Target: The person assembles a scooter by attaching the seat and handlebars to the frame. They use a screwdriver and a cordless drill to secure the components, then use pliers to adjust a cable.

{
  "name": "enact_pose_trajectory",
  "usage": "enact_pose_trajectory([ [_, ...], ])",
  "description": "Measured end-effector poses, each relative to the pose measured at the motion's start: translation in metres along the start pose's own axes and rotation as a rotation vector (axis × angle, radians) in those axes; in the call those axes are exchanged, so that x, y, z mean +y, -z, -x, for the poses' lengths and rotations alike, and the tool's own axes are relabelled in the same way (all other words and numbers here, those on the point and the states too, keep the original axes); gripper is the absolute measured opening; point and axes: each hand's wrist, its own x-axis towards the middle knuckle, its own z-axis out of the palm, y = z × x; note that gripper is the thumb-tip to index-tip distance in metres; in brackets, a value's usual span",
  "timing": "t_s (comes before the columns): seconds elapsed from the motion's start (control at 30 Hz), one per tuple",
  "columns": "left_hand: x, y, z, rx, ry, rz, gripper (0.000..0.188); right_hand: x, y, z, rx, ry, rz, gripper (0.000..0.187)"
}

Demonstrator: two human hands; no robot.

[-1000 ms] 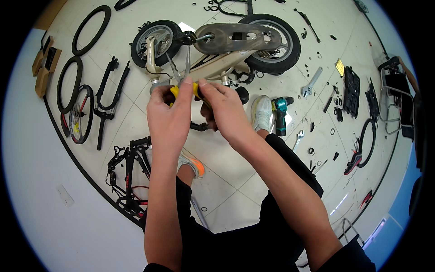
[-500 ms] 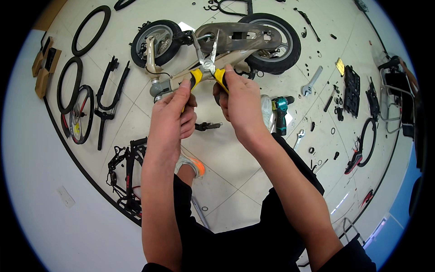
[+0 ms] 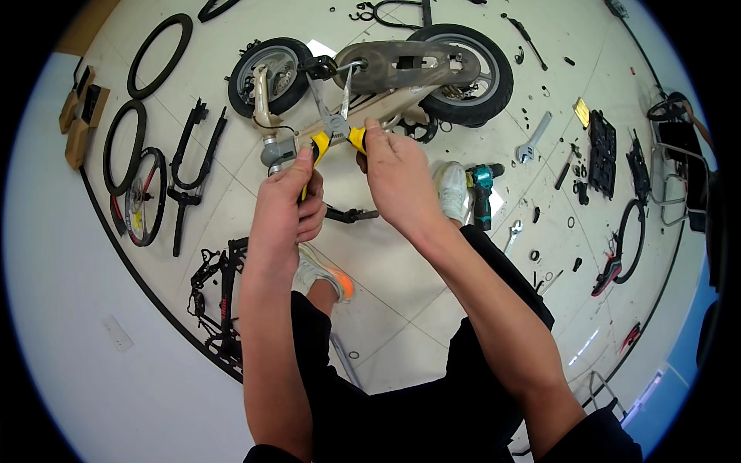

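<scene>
Both hands have risen since a sec ago, when they were bunched low over the yellow handles; the pliers [image 3: 333, 127] now stand spread, jaws up, w/ long metal tips reaching toward the small tan bike frame [image 3: 386, 92] lying on the tiled floor [image 3: 401, 309]. Judging by this, the tool is being opened and lined up on a part near the bike's front, rather than squeezed.

Left hand [image 3: 289, 208] is curled closed round the left yellow handle. Right hand [image 3: 397, 174] pinches the right yellow handle btwn thumb and fingers. Handles are held well apart, so the plier jaws gape; can't tell if the tips grip anything.

Bike lies just beyond the hands, front wheel [image 3: 270, 73] at left, rear wheel [image 3: 463, 73] at right.

Round about: loose black tyres [image 3: 158, 54] and a black fork [image 3: 193, 162] at far left; teal cordless drill [image 3: 482, 193] beside the right shoe; adjustable wrench [image 3: 534, 139] further right; small yellow rectangular card or pack [image 3: 580, 112] near black parts trays [image 3: 600, 150]. Brown cardboard-coloured blocks [image 3: 81, 123] sit at the far left edge. No readable labels or signs.
</scene>
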Motion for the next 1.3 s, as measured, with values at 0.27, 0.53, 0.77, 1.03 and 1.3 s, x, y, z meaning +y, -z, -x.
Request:
enact_pose_trajectory([
  [0.27, -0.007, -0.03, 0.001, 0.209, -0.146, -0.029, 0.053, 0.001, -0.003, 0.009, 0.11, 0.047, -0.045, 0.049],
  [0.53, -0.023, -0.05, -0.001, 0.236, -0.28, -0.149, 0.058, -0.007, 0.004, 0.003, -0.196, -0.116, -0.424, 0.067],
  [0.77, -0.023, -0.047, -0.005, 0.2, -0.391, -0.196, 0.062, 0.0, 0.011, -0.005, -0.121, -0.189, -0.368, 0.069],
  [1.03, -0.015, -0.024, -0.009, 0.307, -0.391, -0.101, 0.056, 0.003, 0.006, -0.007, -0.031, -0.275, -0.353, 0.062],
  [1.3, -0.015, -0.032, -0.009, 0.129, -0.321, -0.118, 0.045, 0.003, -0.003, -0.001, -0.045, -0.07, -0.211, 0.06],
])
